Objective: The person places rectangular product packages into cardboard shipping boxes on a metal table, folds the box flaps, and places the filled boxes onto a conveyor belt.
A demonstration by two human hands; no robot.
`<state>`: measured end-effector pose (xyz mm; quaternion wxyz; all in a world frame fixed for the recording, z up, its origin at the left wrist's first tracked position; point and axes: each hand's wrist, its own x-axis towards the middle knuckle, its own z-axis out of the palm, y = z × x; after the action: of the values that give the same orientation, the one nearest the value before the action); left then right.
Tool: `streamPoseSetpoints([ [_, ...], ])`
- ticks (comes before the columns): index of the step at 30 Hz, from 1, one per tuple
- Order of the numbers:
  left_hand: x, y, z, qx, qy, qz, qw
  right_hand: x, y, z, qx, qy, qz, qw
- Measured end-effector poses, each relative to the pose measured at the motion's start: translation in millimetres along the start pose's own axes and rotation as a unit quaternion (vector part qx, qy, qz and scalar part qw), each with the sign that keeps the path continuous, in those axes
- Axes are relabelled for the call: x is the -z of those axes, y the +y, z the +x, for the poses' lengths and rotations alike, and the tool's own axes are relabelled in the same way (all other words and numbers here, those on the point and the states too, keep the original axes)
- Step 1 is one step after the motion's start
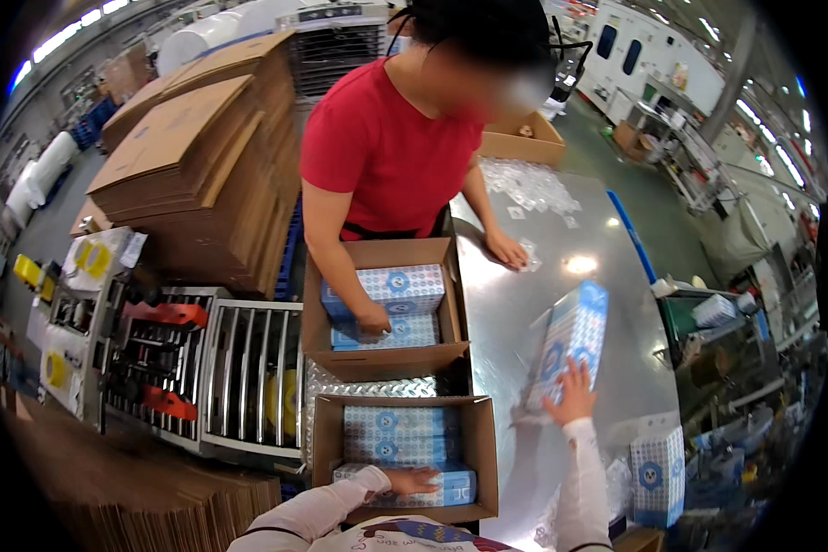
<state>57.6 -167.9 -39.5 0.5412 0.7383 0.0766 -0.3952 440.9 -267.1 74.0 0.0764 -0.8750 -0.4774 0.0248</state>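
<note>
My left hand [414, 480] lies flat, fingers stretched out, on a blue-and-white patterned pack [455, 488] in the near open cardboard box [327, 428]. More such packs [400, 432] fill the box behind it. My right hand [575, 394] rests with spread fingers on the near part of another blue-and-white pack [575, 322], which lies slantwise on the metal table [497, 368]. The lower end of that pack is smeared by motion. A similar pack [658, 474] stands at the table's near right edge.
Opposite me a person in a red shirt [386, 138] reaches into a second cardboard box [350, 368] holding similar packs; their other hand touches clear plastic on the table. Clear plastic pieces [534, 189] lie at the far end. A roller conveyor [248, 368] and flattened cardboard stacks [193, 166] stand left.
</note>
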Motion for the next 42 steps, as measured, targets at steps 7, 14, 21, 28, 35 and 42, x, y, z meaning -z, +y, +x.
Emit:
streamPoseSetpoints([
  [7,26,64,-61,-0.259,0.201,-0.125,0.936,31,-41,-167,0.045,-0.025,0.071,0.996],
  [14,114,185,-6,-0.359,0.410,0.121,0.830,-31,-58,-149,-0.067,0.148,0.248,0.955],
  [21,139,226,78,-0.103,0.510,0.394,0.758,-50,104,-40,-0.094,0.132,0.275,0.948],
  [28,125,251,76,-0.096,0.506,0.378,0.769,23,317,133,-0.086,0.180,-0.161,0.967],
  [35,119,240,75,-0.052,0.501,0.370,0.780,31,185,205,-0.004,0.179,-0.108,0.978],
  [42,171,240,78,0.069,0.482,0.067,0.871,56,291,48,-0.126,-0.052,0.199,0.970],
])
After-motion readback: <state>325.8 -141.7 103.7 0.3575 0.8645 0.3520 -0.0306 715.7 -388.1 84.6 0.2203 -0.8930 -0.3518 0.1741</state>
